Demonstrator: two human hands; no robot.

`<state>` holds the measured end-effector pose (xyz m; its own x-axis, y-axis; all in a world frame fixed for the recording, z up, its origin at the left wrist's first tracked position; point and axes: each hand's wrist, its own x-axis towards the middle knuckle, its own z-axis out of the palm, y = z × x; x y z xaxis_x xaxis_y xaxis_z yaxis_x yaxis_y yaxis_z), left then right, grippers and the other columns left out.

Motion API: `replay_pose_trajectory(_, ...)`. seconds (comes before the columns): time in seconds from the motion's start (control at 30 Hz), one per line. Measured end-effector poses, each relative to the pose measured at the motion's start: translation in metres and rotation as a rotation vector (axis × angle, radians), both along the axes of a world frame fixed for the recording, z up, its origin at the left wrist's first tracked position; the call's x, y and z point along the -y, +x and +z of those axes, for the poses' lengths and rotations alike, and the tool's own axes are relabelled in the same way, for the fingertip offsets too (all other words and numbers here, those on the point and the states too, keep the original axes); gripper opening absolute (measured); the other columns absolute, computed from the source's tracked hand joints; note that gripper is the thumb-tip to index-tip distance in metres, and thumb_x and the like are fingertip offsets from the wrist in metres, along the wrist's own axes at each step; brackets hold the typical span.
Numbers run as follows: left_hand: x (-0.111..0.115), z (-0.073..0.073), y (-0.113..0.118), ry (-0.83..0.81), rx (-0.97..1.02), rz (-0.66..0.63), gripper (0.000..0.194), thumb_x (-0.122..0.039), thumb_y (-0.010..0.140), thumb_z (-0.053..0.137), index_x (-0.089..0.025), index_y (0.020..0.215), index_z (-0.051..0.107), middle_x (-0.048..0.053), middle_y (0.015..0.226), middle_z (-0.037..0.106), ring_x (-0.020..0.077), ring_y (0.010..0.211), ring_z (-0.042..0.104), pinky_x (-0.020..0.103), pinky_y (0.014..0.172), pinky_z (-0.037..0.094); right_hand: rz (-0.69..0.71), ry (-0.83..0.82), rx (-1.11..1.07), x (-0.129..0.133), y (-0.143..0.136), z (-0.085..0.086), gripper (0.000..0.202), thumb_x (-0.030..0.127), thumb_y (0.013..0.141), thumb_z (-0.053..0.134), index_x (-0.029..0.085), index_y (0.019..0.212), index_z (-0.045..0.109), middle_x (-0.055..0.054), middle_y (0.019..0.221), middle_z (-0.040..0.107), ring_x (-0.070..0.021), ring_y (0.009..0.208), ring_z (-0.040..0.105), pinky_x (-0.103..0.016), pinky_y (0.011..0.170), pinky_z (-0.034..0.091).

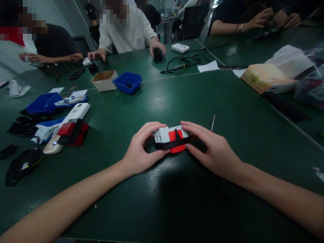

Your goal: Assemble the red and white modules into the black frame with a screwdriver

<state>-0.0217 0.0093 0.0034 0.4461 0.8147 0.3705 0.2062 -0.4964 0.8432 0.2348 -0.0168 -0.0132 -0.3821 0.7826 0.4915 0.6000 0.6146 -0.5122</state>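
Note:
Between my two hands, just above the green table [106,189], is a small grey, black and red plastic housing [163,136]. Its top is light grey, a black strip runs along the near edge, and a red part shows in the middle and below. My left hand [143,148] grips its left end, thumb at the near side and fingers over the far side. My right hand [215,150] grips the right end the same way. A thin metal rod, like a screwdriver shaft [213,122], lies beyond my right hand; its near end is hidden.
At left lie a blue bin [44,103], gloves [72,100], a white power strip [76,113], red and black parts [73,131] and a coiled black cable [24,165]. Farther off stand a cardboard box [104,82] and a blue tray [128,82]. Bags [268,76] lie right. Co-workers sit opposite.

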Motion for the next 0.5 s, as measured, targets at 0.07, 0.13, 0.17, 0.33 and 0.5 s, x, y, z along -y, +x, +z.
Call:
replay_pose_trajectory(0.07,0.0005,0.0007,0.0000,0.035,-0.029,-0.001,0.053,-0.022,0.082,0.082,-0.026,0.132,0.063,0.010,0.133,0.062,0.0262,0.123,0.062,0.039,0.099,0.057,0.004,-0.002,-0.002,-0.0003,-0.0004,0.0002,0.042,0.015,0.097,0.060,0.014,0.139,0.056,-0.019,0.141,0.064,-0.0293,0.130,0.064,-0.047,0.108,0.058)
replay_pose_trajectory(0.13,0.0008,0.0008,0.0002,0.070,-0.052,-0.009,0.053,-0.021,0.084,0.080,-0.026,0.133,0.062,0.010,0.134,0.062,0.0258,0.124,0.061,0.039,0.101,0.056,0.006,-0.003,-0.006,-0.0005,-0.0008,0.0005,0.042,0.015,0.096,0.059,0.014,0.138,0.056,-0.020,0.138,0.064,-0.0296,0.127,0.065,-0.047,0.105,0.059)
replay_pose_trajectory(0.17,0.0008,0.0008,0.0003,0.084,-0.061,-0.015,0.054,-0.021,0.084,0.080,-0.026,0.134,0.061,0.010,0.135,0.061,0.0255,0.125,0.061,0.039,0.102,0.056,0.001,-0.001,-0.006,-0.0007,-0.0009,0.0007,0.043,0.015,0.096,0.059,0.014,0.138,0.055,-0.020,0.137,0.064,-0.0301,0.126,0.065,-0.048,0.104,0.059)
replay_pose_trajectory(0.33,0.0001,-0.0005,0.0011,0.085,-0.072,-0.046,0.048,-0.016,0.089,0.073,-0.026,0.134,0.060,0.010,0.139,0.059,0.0255,0.128,0.060,0.039,0.101,0.057,-0.040,0.012,0.024,-0.0016,-0.0008,0.0013,0.046,0.016,0.094,0.060,0.015,0.140,0.054,-0.019,0.132,0.060,-0.0308,0.121,0.064,-0.047,0.100,0.061)
replay_pose_trajectory(0.5,0.0008,-0.0023,0.0012,0.040,-0.078,-0.028,0.047,-0.013,0.090,0.071,-0.026,0.134,0.059,0.011,0.140,0.058,0.0269,0.131,0.058,0.039,0.099,0.060,-0.044,-0.006,0.022,-0.0006,-0.0011,0.0010,0.046,0.016,0.094,0.059,0.017,0.139,0.054,-0.018,0.135,0.059,-0.0303,0.124,0.062,-0.047,0.101,0.060)
